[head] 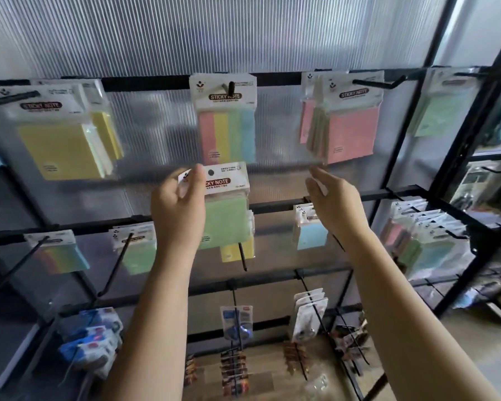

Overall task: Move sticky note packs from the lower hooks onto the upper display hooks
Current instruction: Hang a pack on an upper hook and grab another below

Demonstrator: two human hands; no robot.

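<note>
Left hand (pixel 177 209) pinches green sticky note pack (pixel 227 209) by its header card, held just below multicolour pack (pixel 226 123) on upper centre hook (pixel 231 87). Right hand (pixel 334 205) empty, fingers relaxed, below pink packs (pixel 350 131) w/ nothing held.

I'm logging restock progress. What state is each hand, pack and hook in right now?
left hand: pinches the green pack's header.
green pack: held, off any hook.
right hand: open, holds nothing.
four-colour pack: hangs on upper middle hook.
pink packs: hang on upper right hook.
yellow packs: hang on upper left hook.
blue pack: hangs on lower hook.
</note>
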